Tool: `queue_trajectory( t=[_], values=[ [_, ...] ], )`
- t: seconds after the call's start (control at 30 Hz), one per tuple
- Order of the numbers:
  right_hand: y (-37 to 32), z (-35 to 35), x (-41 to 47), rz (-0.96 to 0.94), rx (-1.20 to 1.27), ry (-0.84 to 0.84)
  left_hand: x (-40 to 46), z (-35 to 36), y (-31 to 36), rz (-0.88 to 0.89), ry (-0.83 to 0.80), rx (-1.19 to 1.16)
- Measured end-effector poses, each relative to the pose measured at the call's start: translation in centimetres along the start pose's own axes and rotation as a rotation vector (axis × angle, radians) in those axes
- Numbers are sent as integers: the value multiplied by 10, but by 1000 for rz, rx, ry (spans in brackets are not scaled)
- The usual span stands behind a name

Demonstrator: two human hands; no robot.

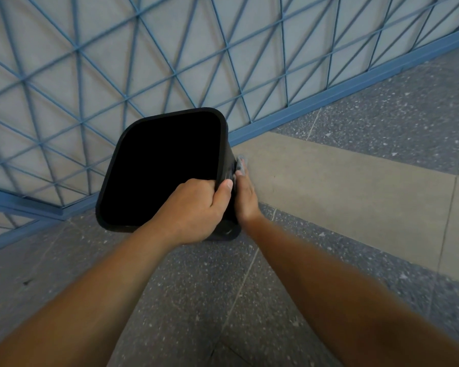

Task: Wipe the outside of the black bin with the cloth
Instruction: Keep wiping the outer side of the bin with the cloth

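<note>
The black bin [117, 207] stands on the floor, its dark open mouth facing up toward me. My left hand [194, 207] grips the bin's near right rim, fingers curled over the edge into the opening, thumb on the outside. My right hand [245, 197] lies flat against the bin's right outer wall, pressing a grey cloth [239, 162] against it. Only a small blurred bit of the cloth shows past my fingertips; the rest is hidden under the hand.
A blue metal lattice railing [170, 62] runs right behind the bin, with its blue base rail [329, 94] on the floor. The floor is grey speckled stone [196, 300] with a tan strip [342, 186] to the right.
</note>
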State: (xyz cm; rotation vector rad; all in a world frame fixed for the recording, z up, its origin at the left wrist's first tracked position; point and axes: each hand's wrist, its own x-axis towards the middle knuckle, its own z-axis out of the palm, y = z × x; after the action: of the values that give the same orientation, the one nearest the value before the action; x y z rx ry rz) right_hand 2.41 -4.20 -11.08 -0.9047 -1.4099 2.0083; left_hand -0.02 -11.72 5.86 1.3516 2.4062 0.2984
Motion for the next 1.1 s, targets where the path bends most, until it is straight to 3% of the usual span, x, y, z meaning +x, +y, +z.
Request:
queue_trajectory(
  t=[0.17,0.27,0.33,0.43,0.63,0.73,0.9,1.0,1.1],
  values=[
    [55,3,-12,11,34,-78,-1,0,0,3,-14,-13],
    [82,-3,24,137,56,-90,0,0,-1,-8,-6,-18],
    [78,1,25,160,29,-95,-1,0,0,-8,-7,-26],
    [48,4,-8,22,10,-85,-2,-1,2,-4,-11,-29],
    [19,1,-9,49,-33,-13,-1,0,-2,-3,-2,-33],
    [28,4,-29,-33,24,-10,-3,-1,0,8,-2,-19],
    [34,1,11,149,48,-25,-2,0,-4,7,-14,-19],
    [3,6,-7,33,54,18,-3,0,-6,23,-24,-17],
    [30,5,-11,7,74,-9,-3,1,-6,11,-46,-21]
  ],
)
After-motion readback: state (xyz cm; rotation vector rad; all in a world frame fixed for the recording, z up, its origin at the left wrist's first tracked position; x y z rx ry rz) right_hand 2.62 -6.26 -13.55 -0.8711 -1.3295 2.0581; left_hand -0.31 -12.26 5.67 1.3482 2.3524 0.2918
